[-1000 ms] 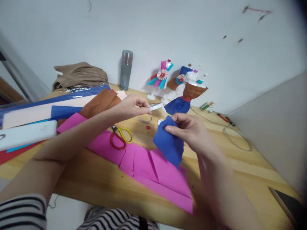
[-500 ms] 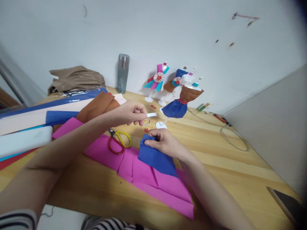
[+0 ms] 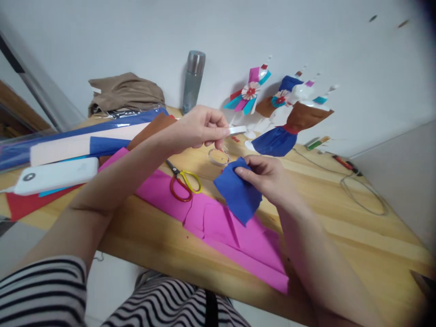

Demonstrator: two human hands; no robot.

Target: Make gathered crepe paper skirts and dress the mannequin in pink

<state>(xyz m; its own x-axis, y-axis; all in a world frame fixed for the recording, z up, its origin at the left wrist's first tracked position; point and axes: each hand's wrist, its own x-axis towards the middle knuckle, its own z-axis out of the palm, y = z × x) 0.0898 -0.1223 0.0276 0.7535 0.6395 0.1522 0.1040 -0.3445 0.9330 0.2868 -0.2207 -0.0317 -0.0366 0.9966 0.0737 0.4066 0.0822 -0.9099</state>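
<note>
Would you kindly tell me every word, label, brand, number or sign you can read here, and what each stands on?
No text can be read.
White device: a dark round mark, too blurred to make out.
Brown cloth: a white tag, too small to read.
Flask: a faint mark, unreadable.
Blue piece and white strip in the hands: no lettering visible.

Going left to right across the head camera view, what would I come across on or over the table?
White device → scissors → blue piece held by the right hand → green item → red-and-black tool.
</note>
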